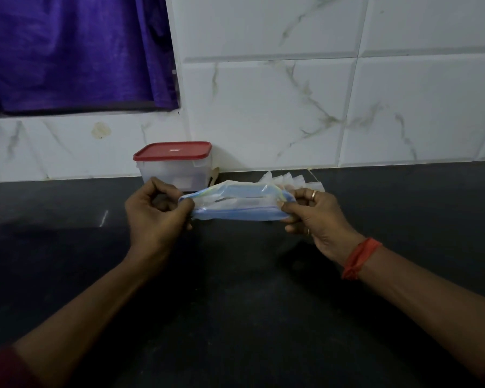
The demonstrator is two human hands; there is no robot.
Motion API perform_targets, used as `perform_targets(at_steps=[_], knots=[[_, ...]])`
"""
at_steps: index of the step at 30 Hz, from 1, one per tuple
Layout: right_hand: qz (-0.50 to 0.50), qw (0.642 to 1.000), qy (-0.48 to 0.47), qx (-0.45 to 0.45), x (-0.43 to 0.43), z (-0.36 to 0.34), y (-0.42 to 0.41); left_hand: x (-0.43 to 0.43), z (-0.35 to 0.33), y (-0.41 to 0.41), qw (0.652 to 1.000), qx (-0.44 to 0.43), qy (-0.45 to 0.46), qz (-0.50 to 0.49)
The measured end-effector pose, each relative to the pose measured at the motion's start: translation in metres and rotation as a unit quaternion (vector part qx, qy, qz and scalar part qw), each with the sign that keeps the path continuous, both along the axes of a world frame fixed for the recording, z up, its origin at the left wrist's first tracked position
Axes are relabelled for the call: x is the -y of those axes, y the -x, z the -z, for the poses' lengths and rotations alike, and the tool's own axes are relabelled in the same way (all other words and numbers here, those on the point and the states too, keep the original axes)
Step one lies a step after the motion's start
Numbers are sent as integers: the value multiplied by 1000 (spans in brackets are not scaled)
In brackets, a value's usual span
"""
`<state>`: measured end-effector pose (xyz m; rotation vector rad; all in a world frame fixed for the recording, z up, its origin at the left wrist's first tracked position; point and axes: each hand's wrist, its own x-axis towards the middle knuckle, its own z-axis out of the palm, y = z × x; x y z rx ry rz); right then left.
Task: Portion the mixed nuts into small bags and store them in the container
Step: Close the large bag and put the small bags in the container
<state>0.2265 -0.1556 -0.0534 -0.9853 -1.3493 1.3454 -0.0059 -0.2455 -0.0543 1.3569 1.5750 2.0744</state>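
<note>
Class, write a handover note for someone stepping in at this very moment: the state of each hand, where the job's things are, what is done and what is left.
Left hand pinches the left end of the blue-sealed zip bag; right hand pinches its right end, above the dark counter.
Container stands at the wall behind the left hand, red lid on.
Small bags lie fanned on the counter behind the right hand.
Done: nothing visibly portioned; no nuts can be made out.
Left: fill the small bags, open the container, store them.
</note>
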Motion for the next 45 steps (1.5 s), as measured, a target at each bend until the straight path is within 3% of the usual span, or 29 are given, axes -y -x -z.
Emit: perform_targets(at_steps=[2, 4, 6, 8, 13, 18, 24, 30, 34, 38, 41, 45], knots=[[74, 982, -147, 96, -3, 4, 0, 1, 1, 2, 985, -162, -45, -44], [133, 913, -330, 198, -6, 6, -3, 2, 2, 4, 959, -267, -59, -81], [145, 852, -424, 273, -4, 8, -4, 2, 3, 4, 946, -308, -47, -96], [124, 851, -411, 302, -3, 10, -5, 2, 5, 4, 948, -308, -21, -76], [58, 923, -282, 257, -4, 5, -8, 1, 6, 7, 954, -289, 61, 48], [-48, 947, -211, 236, -6, 4, -6, -3, 6, 4, 948, -246, 162, 119], [-90, 979, -123, 138, -6, 2, -6, -2, 1, 4, 950, -225, 148, 158], [-174, 972, -64, 145, -9, -2, -13, 0, -2, 9, 948, -269, 121, 119], [-235, 948, -54, 207, -5, -13, -19, 4, -5, 9, 923, -371, 32, 94], [-289, 934, -20, 207, -4, -16, -22, 4, -9, 9, 908, -417, 3, 52], [-281, 938, -32, 199, -5, -14, -21, 4, -11, 9, 901, -429, 26, 64], [-229, 934, -131, 240, -6, -10, -18, 5, -9, 6, 918, -342, 130, 155]])
